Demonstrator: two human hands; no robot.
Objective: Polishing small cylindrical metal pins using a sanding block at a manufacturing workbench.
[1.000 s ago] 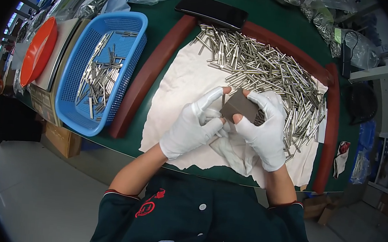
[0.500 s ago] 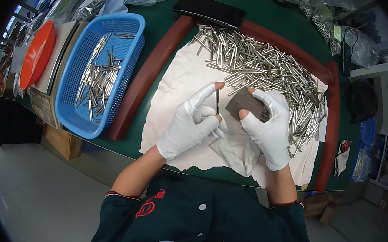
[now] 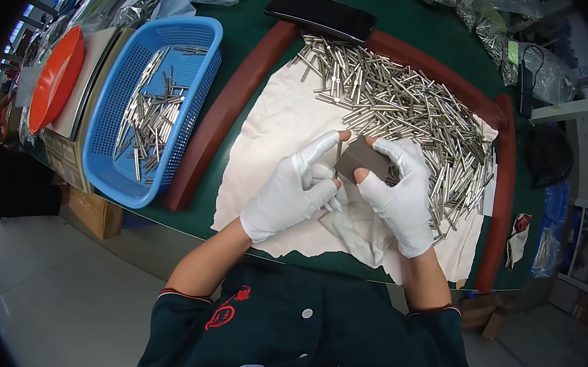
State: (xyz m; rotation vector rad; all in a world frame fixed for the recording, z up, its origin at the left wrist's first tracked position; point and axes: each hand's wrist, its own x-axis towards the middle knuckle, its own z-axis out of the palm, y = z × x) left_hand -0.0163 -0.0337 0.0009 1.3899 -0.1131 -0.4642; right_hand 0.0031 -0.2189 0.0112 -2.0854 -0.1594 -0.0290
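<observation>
Both my hands wear white gloves with bare thumb and index fingertips. My left hand [image 3: 293,190] pinches a thin metal rod [image 3: 338,161] upright between thumb and finger. My right hand [image 3: 400,194] grips a grey-brown rectangular block [image 3: 363,158], which looks like a sanding block. The block's left edge is right beside the rod; I cannot tell whether they touch. Beneath my hands a crumpled white rag [image 3: 351,235] lies on a pale cloth [image 3: 259,145]. Beyond them spreads a big heap of shiny metal rods [image 3: 415,103].
Red-brown rails [image 3: 226,120] frame the cloth on the green table [image 3: 234,36]. A blue plastic basket [image 3: 209,69] with more rods stands left, an orange dish [image 3: 56,79] beyond it. A black phone-like device [image 3: 321,16] lies at the back; bagged rods [image 3: 492,36] sit far right.
My right hand has moved slightly left with the block, closing the gap to the rod. My left hand has shifted a little right with the rod.
</observation>
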